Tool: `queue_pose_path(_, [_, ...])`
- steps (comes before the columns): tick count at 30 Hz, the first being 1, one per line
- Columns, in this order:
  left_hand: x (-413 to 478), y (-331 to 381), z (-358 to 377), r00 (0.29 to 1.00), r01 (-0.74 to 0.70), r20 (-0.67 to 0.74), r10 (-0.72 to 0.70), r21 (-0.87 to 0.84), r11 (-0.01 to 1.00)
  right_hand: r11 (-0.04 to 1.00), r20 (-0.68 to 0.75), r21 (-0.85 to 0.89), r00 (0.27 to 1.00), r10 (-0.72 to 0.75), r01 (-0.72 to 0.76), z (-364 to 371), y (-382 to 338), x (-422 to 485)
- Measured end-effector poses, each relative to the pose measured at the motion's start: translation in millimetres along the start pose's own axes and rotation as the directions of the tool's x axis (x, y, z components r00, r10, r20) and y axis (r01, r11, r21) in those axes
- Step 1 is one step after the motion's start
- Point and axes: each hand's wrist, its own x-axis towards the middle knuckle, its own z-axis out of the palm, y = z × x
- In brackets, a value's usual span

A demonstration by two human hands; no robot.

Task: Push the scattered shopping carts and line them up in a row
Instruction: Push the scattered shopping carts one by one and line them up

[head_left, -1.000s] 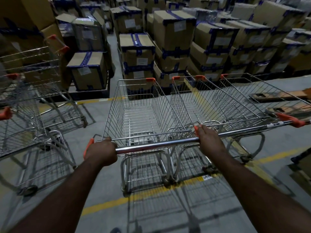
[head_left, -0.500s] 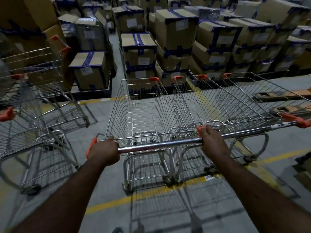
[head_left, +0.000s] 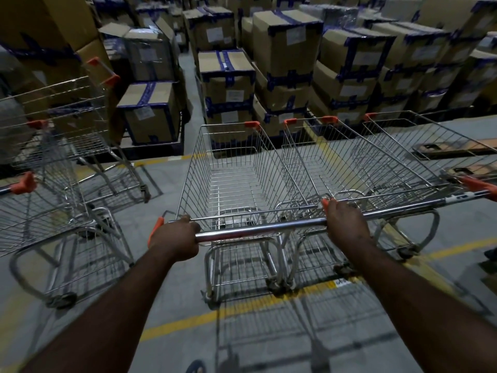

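A wire shopping cart [head_left: 231,168] with orange corner caps stands straight in front of me. My left hand [head_left: 174,238] grips the left end of its chrome handle bar [head_left: 258,229], and my right hand [head_left: 345,223] grips the right end. Right beside it on the right stands a second cart [head_left: 357,162], with a third cart [head_left: 425,141] against that one's far side. To the left, apart from these, are two more carts: a near one [head_left: 40,216] and one behind it [head_left: 78,125], both turned at an angle.
Stacks of taped cardboard boxes [head_left: 228,84] on pallets fill the area ahead, with a narrow aisle [head_left: 192,84] between stacks. Yellow floor lines [head_left: 242,308] cross under the carts. A flat wooden pallet [head_left: 457,148] lies at the right.
The cart I hold has rolled a little forward toward the boxes, alongside the carts on the right. Both hands keep their grip on the handle bar.
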Motion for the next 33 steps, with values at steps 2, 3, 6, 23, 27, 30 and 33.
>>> queue_pose_path(2, [0, -7, -3, 0.997, -0.076, 0.020, 0.078, -0.095, 0.993, 0.998, 0.001, -0.060, 1.000, 0.003, -0.003, -3, -3, 1])
queue_pose_path(3, [-1, -10, -6, 0.993, -0.112, 0.015, 0.115, -0.145, 0.983, 0.997, -0.002, -0.076, 1.000, 0.002, -0.002, -3, -4, 3])
queue_pose_path(6, [-3, -25, -5, 0.982, -0.169, -0.086, 0.170, 0.014, 0.985, 0.997, -0.007, -0.080, 1.000, -0.003, 0.003, 0, -5, 6])
queue_pose_path(23, [1, -32, 4, 0.999, -0.021, -0.033, 0.028, 0.187, 0.982, 0.988, 0.240, -0.151, 0.969, 0.060, -0.024, -26, -22, 12])
queue_pose_path(27, [2, -41, -2, 0.993, -0.086, 0.085, 0.083, 0.032, 0.996, 0.982, 0.518, 0.191, 0.849, -0.103, 0.002, -46, -62, 27])
queue_pose_path(30, [5, -49, -13, 0.985, -0.118, 0.109, 0.137, -0.168, 0.979, 0.892, 0.571, 0.448, 0.752, -0.331, 0.053, -79, -114, 31])
queue_pose_path(33, [8, -62, -30, 0.989, -0.125, 0.046, 0.141, -0.255, 0.959, 0.859, 0.436, 0.475, 0.797, -0.418, 0.191, -114, -175, 32])
